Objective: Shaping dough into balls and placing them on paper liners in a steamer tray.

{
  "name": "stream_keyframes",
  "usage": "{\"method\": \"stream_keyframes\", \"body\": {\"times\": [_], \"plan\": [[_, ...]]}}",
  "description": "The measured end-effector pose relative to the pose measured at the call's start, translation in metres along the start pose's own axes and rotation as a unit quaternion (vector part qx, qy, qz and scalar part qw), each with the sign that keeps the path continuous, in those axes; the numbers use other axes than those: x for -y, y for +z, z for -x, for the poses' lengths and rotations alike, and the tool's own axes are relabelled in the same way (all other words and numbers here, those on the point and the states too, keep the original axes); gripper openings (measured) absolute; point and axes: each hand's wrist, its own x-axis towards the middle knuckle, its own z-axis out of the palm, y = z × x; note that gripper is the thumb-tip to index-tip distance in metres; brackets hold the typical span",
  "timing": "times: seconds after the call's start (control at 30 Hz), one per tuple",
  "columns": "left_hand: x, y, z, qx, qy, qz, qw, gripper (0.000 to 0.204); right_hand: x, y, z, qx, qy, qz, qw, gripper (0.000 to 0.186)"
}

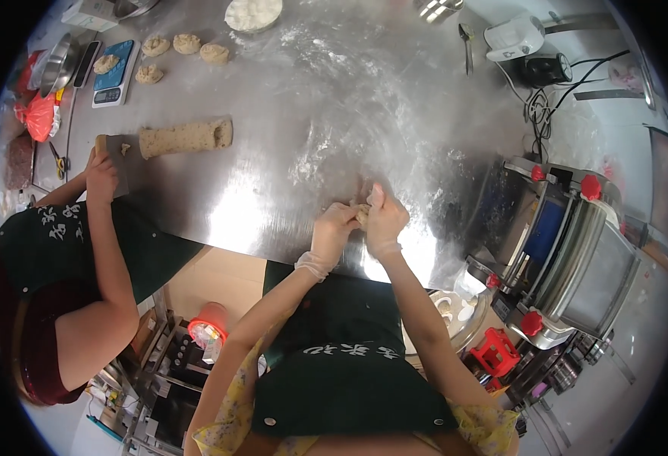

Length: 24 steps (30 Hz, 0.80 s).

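1. A small, lumpy, beige piece of dough (362, 216) sits between both hands, above the near side of the shiny steel tabletop (269, 163).
2. The clear-gloved left hand (332, 232) pinches it from the left, fingers nearly closed.
3. The clear-gloved right hand (386, 222) curls against its right side, equally near.
4. Mostly covered, its long axis is unclear.

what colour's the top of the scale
Blue: the scale top shows best in the head view.
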Motion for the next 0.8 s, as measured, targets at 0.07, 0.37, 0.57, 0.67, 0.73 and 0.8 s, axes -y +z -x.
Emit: {"method": "stream_keyframes", "body": {"times": [0.07, 0.37, 0.57, 0.67, 0.73, 0.8], "plan": [[-0.010, 0.006, 0.003, 0.015, 0.122, -0.091, 0.988, 0.038, -0.001, -0.006, 0.012, 0.008, 0.043, -0.023, 0.999, 0.040], [-0.019, 0.016, 0.001, 0.020, 0.158, -0.138, 0.978, 0.038, -0.027, -0.008, 0.015, -0.039, 0.155, -0.099, 0.982, 0.033], [-0.021, 0.029, 0.010, 0.002, 0.051, -0.050, 0.997, 0.039, -0.041, -0.005, 0.018, -0.167, -0.008, 0.041, 0.985, 0.035], [-0.014, 0.025, 0.007, 0.066, 0.119, -0.119, 0.984, 0.041, -0.041, -0.005, 0.029, -0.075, 0.101, 0.039, 0.991, 0.033], [-0.009, 0.023, 0.016, 0.084, 0.157, -0.143, 0.974, 0.045, -0.033, -0.011, 0.040, -0.092, 0.121, -0.012, 0.988, 0.033], [-0.012, 0.022, 0.024, 0.136, 0.189, -0.186, 0.955, 0.054, -0.036, -0.013, 0.051, -0.086, 0.132, -0.019, 0.987, 0.031]]}}
